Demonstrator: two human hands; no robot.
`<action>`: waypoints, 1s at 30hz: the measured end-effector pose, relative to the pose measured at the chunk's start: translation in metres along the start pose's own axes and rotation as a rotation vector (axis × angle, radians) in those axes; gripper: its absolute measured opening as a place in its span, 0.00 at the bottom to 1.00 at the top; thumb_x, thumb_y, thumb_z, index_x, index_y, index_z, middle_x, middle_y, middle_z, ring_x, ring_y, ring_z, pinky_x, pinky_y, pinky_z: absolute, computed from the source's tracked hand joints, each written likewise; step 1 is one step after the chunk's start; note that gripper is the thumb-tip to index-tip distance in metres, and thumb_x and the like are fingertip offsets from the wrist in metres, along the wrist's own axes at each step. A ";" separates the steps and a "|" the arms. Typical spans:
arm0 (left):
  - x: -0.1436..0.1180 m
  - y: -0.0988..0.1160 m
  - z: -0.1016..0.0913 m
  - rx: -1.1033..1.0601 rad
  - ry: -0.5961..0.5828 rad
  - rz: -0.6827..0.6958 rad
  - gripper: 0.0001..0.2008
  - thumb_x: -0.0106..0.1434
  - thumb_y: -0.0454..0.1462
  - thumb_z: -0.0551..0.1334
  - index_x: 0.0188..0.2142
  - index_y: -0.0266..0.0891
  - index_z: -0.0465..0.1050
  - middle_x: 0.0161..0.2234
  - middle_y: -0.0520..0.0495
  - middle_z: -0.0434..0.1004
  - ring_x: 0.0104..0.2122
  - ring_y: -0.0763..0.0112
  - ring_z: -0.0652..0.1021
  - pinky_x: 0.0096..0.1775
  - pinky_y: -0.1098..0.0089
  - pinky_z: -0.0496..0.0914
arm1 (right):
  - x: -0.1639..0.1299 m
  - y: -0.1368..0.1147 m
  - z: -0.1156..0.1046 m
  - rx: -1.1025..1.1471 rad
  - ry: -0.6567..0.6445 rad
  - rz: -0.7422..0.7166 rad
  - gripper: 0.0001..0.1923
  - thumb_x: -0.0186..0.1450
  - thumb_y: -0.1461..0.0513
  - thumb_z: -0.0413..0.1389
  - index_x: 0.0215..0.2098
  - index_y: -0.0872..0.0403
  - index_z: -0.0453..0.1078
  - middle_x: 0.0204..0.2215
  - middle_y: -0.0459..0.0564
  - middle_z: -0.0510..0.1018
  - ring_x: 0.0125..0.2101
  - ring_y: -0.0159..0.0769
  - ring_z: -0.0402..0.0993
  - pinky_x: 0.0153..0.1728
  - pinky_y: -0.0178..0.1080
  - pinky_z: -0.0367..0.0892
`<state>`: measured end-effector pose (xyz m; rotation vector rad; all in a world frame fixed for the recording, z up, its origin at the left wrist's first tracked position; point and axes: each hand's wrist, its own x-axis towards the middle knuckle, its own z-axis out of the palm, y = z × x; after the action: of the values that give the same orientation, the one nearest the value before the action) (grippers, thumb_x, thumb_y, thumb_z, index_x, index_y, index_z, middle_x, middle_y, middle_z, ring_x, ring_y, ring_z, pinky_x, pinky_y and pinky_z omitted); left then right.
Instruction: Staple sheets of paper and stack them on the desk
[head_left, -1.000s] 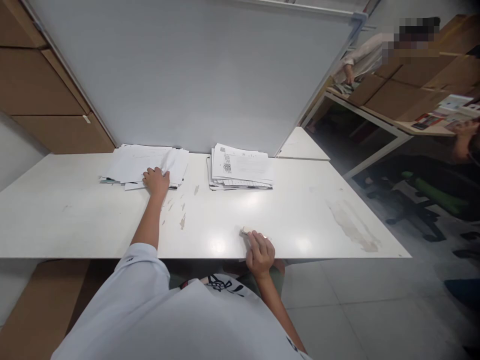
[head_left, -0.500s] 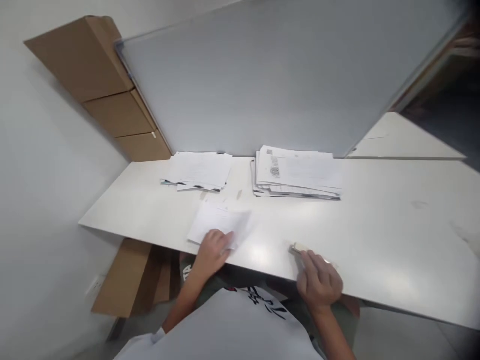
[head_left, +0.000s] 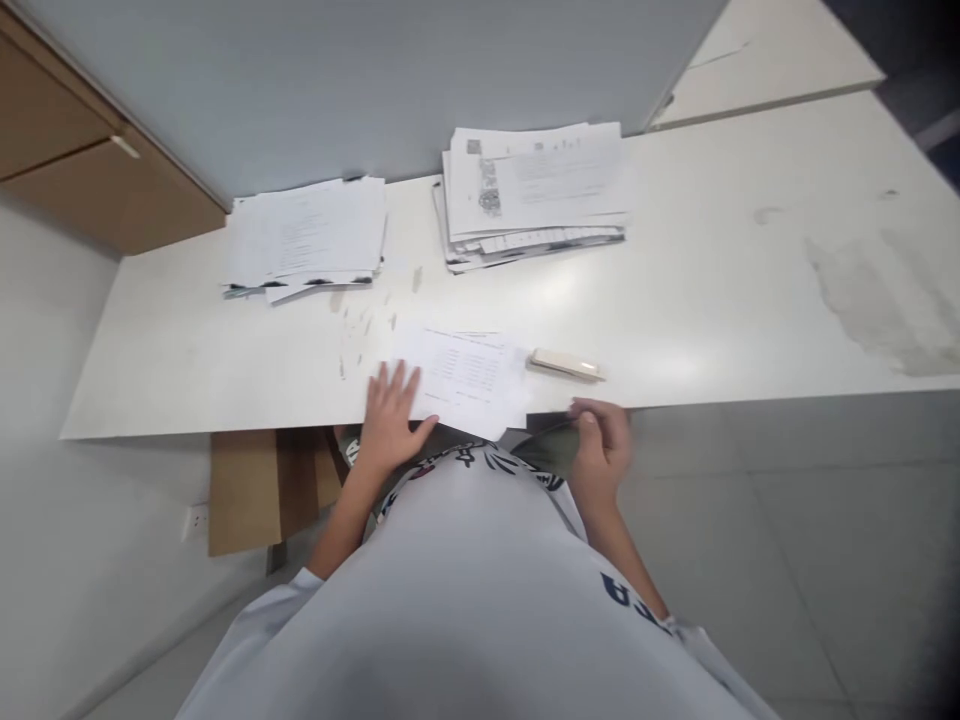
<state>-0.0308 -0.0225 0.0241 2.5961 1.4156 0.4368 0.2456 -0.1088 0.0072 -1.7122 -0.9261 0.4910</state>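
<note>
Five fingers of the left hand (head_left: 391, 420) lie spread and flat, their tips pressing the left edge of a printed sheet (head_left: 465, 378) at the near edge of the white table (head_left: 705, 290). That sheet sits slightly skewed, its near corner jutting just past the table edge above the person's lap. The right hand (head_left: 600, 445) hangs just off the table edge, below it, with its fingers curled loosely inward; it holds nothing that can be made out and touches neither the sheet nor the table top. Just beyond it, a small cream-coloured stapler (head_left: 564, 365) lies flat on the table, right beside the sheet's right edge and apart from both hands. Farther back, two stacks of paper rest against a grey panel (head_left: 360, 80): the left stack (head_left: 304, 238) is thinner and loosely fanned, the right stack (head_left: 536, 190) thicker, with printed text and a dark square code on its top page. Small scuffs mark the table between the left stack and the sheet, and a larger worn patch shows toward the right end. Brown cardboard boxes (head_left: 82, 170) stand behind the table at the left.
</note>
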 end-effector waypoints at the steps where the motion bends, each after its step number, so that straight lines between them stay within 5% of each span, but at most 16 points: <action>1: -0.001 -0.005 0.002 0.027 -0.015 -0.051 0.39 0.67 0.52 0.58 0.71 0.38 0.47 0.70 0.32 0.48 0.70 0.42 0.46 0.65 0.37 0.49 | -0.006 -0.003 -0.003 0.090 -0.155 0.149 0.24 0.68 0.46 0.48 0.40 0.55 0.76 0.34 0.54 0.78 0.33 0.40 0.75 0.34 0.42 0.70; 3: -0.004 -0.009 0.005 0.053 -0.049 -0.065 0.42 0.66 0.54 0.58 0.71 0.37 0.47 0.70 0.31 0.45 0.69 0.39 0.45 0.64 0.36 0.48 | -0.015 -0.005 -0.007 0.260 -0.445 0.425 0.28 0.65 0.41 0.50 0.37 0.56 0.76 0.29 0.53 0.78 0.24 0.35 0.71 0.25 0.37 0.66; 5: -0.007 -0.007 0.007 0.060 -0.065 -0.007 0.38 0.67 0.52 0.57 0.70 0.37 0.51 0.70 0.32 0.47 0.69 0.40 0.46 0.65 0.39 0.49 | -0.019 -0.007 -0.009 0.381 -0.579 0.571 0.29 0.61 0.39 0.54 0.37 0.56 0.77 0.28 0.52 0.77 0.22 0.32 0.68 0.22 0.35 0.62; 11: -0.016 0.006 0.008 0.049 -0.009 0.121 0.21 0.71 0.40 0.54 0.61 0.39 0.67 0.68 0.35 0.55 0.68 0.49 0.55 0.63 0.48 0.61 | -0.006 -0.016 -0.008 0.400 -0.733 0.599 0.26 0.58 0.41 0.59 0.34 0.55 0.78 0.23 0.46 0.73 0.19 0.27 0.62 0.20 0.32 0.56; 23: -0.023 -0.009 0.019 -0.083 0.075 0.251 0.28 0.67 0.24 0.45 0.61 0.42 0.68 0.60 0.41 0.71 0.64 0.61 0.65 0.62 0.54 0.66 | 0.009 -0.006 0.006 0.345 -0.673 0.576 0.27 0.56 0.40 0.59 0.28 0.56 0.75 0.21 0.47 0.74 0.17 0.26 0.62 0.19 0.33 0.55; 30: -0.022 -0.006 0.023 -0.084 0.194 0.328 0.19 0.67 0.26 0.51 0.51 0.41 0.74 0.56 0.41 0.75 0.62 0.61 0.68 0.58 0.56 0.69 | 0.007 -0.007 0.015 0.372 -0.619 0.584 0.30 0.55 0.37 0.57 0.20 0.55 0.69 0.19 0.48 0.73 0.17 0.27 0.63 0.19 0.33 0.58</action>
<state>-0.0399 -0.0374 -0.0029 2.7839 0.9898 0.7919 0.2368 -0.0930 0.0097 -1.4805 -0.6685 1.5440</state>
